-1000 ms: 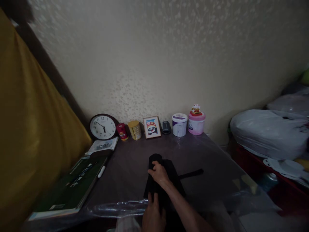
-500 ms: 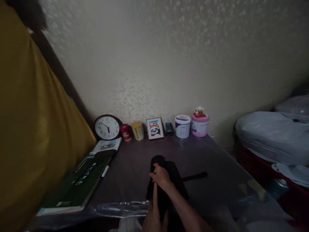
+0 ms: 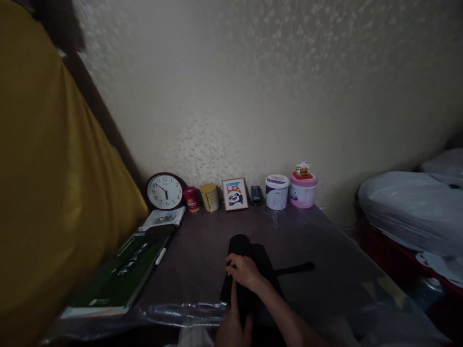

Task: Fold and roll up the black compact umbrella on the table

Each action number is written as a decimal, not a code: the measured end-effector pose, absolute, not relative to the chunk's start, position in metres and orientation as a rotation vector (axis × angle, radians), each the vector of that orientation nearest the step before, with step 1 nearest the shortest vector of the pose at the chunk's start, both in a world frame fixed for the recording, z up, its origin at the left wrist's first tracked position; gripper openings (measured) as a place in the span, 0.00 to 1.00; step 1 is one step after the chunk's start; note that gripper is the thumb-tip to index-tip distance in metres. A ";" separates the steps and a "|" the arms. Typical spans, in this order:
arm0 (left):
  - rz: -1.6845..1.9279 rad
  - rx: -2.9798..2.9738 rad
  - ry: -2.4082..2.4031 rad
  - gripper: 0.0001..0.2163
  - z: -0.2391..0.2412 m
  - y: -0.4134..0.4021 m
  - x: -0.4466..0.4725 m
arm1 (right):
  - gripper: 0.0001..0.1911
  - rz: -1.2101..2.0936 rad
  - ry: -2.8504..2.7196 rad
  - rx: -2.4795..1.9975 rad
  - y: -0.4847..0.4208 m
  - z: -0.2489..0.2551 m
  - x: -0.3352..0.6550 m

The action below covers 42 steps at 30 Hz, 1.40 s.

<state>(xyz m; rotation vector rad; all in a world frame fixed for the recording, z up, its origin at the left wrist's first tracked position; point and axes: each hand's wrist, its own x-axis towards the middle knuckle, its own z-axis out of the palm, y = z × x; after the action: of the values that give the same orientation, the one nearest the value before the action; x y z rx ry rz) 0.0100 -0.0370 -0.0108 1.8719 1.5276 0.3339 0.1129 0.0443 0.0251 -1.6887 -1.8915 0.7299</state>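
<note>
A black folded cloth (image 3: pixel 261 258) lies on the dark table (image 3: pixel 202 250), with a narrow black strap (image 3: pixel 294 267) sticking out to its right. My right hand (image 3: pixel 245 271) rests on the middle of the cloth, its fingers curled over the cloth's left edge. At the bottom of the view my left hand (image 3: pixel 231 324) lies on the cloth's near end. One of its fingers is stretched forward along the fabric, almost touching my right hand. Part of my left hand is cut off by the frame.
Along the wall stand a clock (image 3: pixel 165 191), a red tin (image 3: pixel 191 199), a gold tin (image 3: pixel 210 197), a framed panda picture (image 3: pixel 235 193), a white tub (image 3: pixel 277 192) and a pink tub (image 3: pixel 303 189). Green books (image 3: pixel 119 272) lie left, by a yellow curtain (image 3: pixel 47 202). Wrapped bundles (image 3: pixel 412 207) sit right.
The view has drifted slightly, so everything sits lower and more to the right. My left hand's finger has stretched forward along the cloth. My right hand stays on the cloth.
</note>
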 end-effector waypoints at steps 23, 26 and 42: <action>0.276 1.874 1.511 0.31 -0.042 -0.026 0.009 | 0.16 0.259 -1.895 -1.659 0.121 0.003 0.158; 0.245 1.858 1.512 0.31 -0.041 -0.026 0.009 | 0.17 0.212 -1.931 -1.569 0.095 0.006 0.149; 0.410 1.707 1.507 0.29 -0.025 -0.035 0.005 | 0.15 0.504 -1.222 -1.776 0.008 -0.030 0.227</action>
<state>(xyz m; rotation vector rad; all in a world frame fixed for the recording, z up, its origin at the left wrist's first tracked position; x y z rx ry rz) 0.0052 -0.0349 -0.0248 1.7068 1.5073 0.4096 0.2269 0.0084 -0.0299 -1.7758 -1.2218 0.5036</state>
